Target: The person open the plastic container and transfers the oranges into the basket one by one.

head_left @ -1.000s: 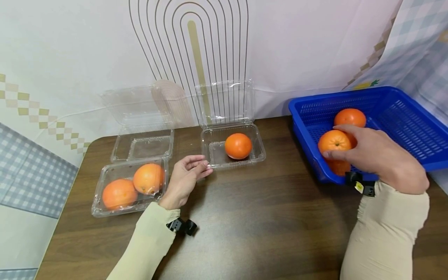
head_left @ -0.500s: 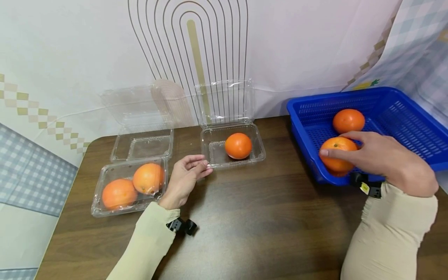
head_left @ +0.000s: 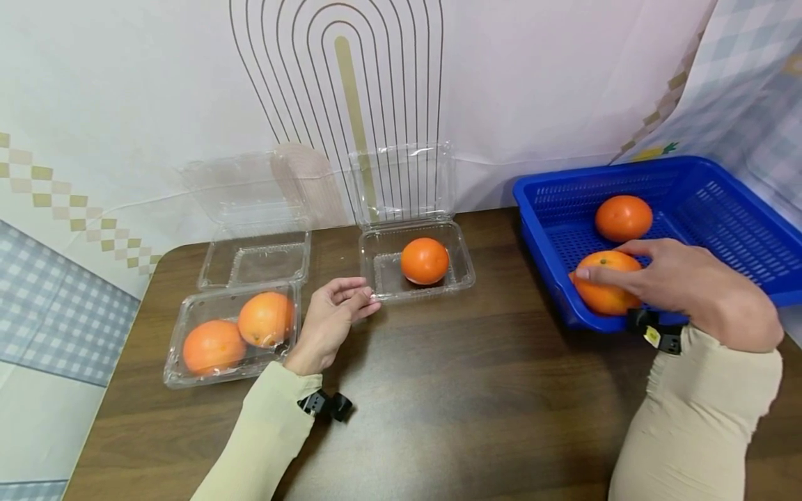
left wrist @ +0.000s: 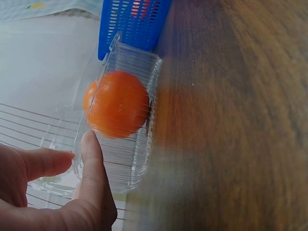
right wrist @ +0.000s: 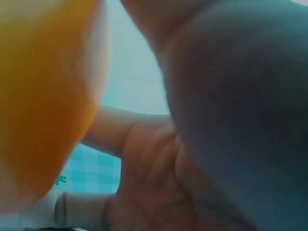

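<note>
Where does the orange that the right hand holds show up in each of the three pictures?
Head: the held orange is at right, at the blue basket's near edge, under the right hand.
Left wrist: not in view; the basket shows at top.
Right wrist: it fills the left side.
Shared landmark: the basket, in two views.

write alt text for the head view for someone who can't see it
A right hand grips an orange in a blue basket holding one more orange. The left hand rests on a wooden table by an open clear clamshell with one orange.
</note>
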Available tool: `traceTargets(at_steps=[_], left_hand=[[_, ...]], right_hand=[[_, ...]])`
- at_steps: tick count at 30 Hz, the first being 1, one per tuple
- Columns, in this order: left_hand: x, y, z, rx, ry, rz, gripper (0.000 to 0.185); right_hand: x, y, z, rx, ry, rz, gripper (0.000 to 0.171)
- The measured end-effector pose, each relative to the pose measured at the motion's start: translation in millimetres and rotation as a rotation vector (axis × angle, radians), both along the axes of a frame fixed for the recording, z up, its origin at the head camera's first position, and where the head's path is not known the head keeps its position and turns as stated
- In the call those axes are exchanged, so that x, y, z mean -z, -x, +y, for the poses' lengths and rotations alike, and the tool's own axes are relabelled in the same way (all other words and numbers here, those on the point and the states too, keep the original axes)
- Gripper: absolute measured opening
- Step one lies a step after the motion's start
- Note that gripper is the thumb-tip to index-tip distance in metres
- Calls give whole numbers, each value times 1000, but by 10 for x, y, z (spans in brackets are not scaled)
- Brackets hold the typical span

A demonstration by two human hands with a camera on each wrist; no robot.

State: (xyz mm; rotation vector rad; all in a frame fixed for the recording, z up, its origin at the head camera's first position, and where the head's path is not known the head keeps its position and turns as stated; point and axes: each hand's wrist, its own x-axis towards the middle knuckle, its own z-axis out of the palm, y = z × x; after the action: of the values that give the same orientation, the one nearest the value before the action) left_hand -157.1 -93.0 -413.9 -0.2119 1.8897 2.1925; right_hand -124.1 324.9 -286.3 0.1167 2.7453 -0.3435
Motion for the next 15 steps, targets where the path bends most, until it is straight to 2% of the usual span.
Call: traceTargets(at_steps=[3,7,9,15], left_hand=[[-4,1,0,-2,1,2,34],[-7,-2,-1,-4,2,2,34],[-7,-5,-1,-4,2,1,34],[-2,-10,0,-1,2,-2,35]], right_hand=[[-8,4,-10,-13,13,28,95],[-4,11,-33,-37,79,59,73],[1,10,-46,-36,103,63,70],[18,9,-77,-5,112,26,85]])
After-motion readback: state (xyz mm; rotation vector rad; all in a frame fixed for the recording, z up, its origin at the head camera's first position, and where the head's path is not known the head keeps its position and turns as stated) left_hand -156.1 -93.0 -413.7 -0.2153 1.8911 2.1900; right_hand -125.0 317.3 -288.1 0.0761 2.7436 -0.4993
